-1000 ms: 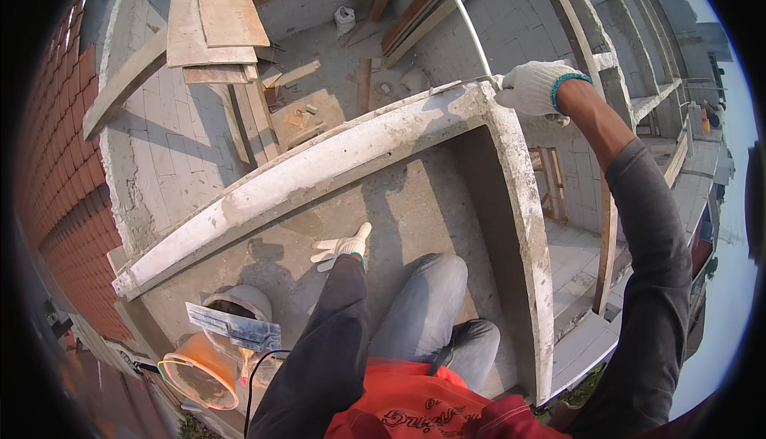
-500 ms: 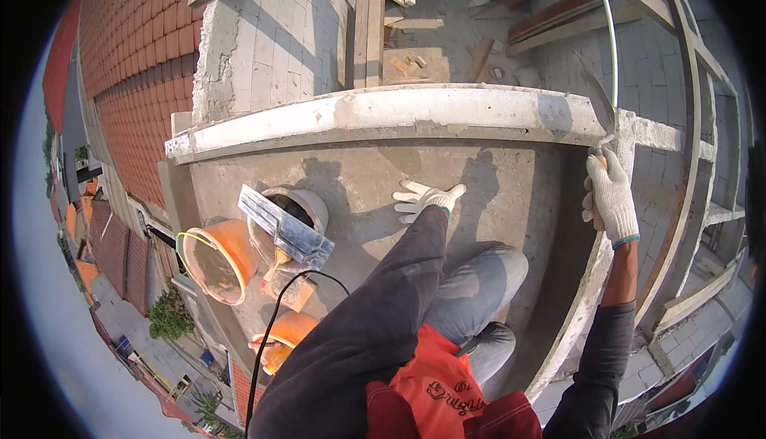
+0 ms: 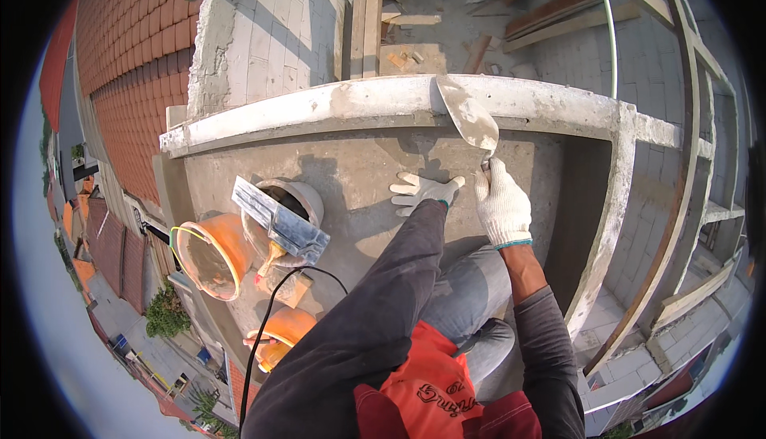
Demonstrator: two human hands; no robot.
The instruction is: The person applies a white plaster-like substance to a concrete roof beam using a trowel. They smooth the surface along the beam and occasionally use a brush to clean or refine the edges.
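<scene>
My left hand [image 3: 425,191], in a white knit glove, rests with its fingers spread on the grey cement surface [image 3: 359,168]. Just to its right, my gloved right hand [image 3: 504,206] is closed round the handle of a pointed trowel [image 3: 468,117]. The trowel's blade reaches up to the far white ledge [image 3: 319,109], its tip over the ledge's top. Grey residue coats part of the blade. Most of the handle is hidden in my fist. Whether the blade touches the ledge, I cannot tell.
At left stand an orange bucket [image 3: 237,235] with grey mix inside, a pale bucket [image 3: 311,198] with a plastering float [image 3: 281,219] across it, and another orange bucket [image 3: 291,326]. A black cable [image 3: 275,299] curves past them. Beyond the ledge lie timber planks [image 3: 365,32] far below.
My right hand has swung left with the trowel, from the right-hand corner post to the middle of the ledge. My left hand stays spread in nearly the same spot.
</scene>
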